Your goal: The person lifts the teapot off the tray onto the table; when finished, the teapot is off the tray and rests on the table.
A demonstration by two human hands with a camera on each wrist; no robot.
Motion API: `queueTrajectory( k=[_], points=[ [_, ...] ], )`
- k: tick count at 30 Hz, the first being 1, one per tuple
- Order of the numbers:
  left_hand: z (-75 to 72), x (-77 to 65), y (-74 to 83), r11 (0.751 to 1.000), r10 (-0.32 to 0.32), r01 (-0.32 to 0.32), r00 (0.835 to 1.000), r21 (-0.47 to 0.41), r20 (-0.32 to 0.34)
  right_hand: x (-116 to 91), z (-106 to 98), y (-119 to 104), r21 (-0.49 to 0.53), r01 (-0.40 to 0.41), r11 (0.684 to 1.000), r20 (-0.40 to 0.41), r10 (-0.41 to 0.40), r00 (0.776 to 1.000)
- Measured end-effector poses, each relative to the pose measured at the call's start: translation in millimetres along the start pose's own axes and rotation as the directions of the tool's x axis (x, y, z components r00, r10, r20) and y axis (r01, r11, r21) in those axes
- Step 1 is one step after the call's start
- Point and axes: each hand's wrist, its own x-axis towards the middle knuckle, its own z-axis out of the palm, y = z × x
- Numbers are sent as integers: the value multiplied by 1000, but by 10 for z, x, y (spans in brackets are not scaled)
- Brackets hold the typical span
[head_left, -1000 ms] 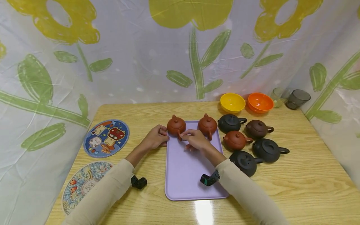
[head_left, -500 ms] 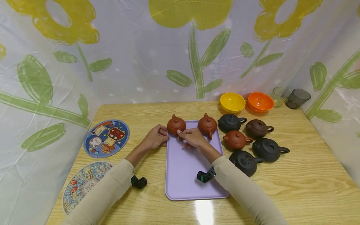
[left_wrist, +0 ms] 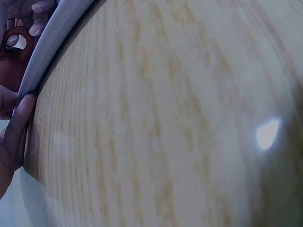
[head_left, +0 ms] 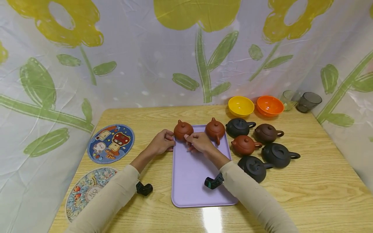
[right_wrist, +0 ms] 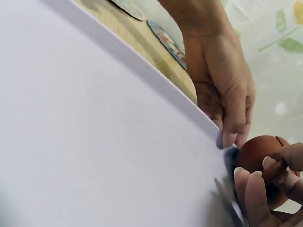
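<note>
My right hand pinches the handle of a reddish-brown clay teapot at the far left corner of a lilac tray. In the right wrist view its thumb and fingertips close round the handle of that teapot. The teapot's spout points away from me. My left hand grips the tray's left rim beside the teapot, thumb above. The left wrist view shows its fingers against the rim. A second reddish-brown teapot stands at the tray's far right corner.
Right of the tray stand several teapots, among them a red-brown one and a black one. A yellow bowl, an orange bowl and a smoky glass line the back. Two round mats, one blue, lie left.
My right hand has shifted slightly left and closed further over the teapot's handle, which now is mostly covered. The left hand keeps its place on the rim.
</note>
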Motion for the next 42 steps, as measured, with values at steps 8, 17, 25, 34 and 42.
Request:
queueTrajectory(
  k=[8, 17, 25, 34, 42],
  points=[
    [6, 8, 4, 1000, 4, -4, 1000, 7, 1, -68, -45, -6, -14, 51, 999, 18, -51, 999],
    [-1, -13, 13, 1000, 9, -9, 1000, 6, 0, -203, -129, -92, -23, 66, 998, 52, -64, 997],
    [-3, -1, -11, 1000, 30, -30, 999, 10, 12, -367, -202, -168, -33, 122, 992, 83, -119, 989],
    [-10, -13, -12, 1000, 21, -21, 1000, 2, 18, -605, -369, -218, -102, 148, 984, 144, -133, 981],
    [-4, -8, -6, 1000, 18, -18, 1000, -24, 13, -793, -572, -170, -142, 179, 974, 205, -147, 968]
  ],
)
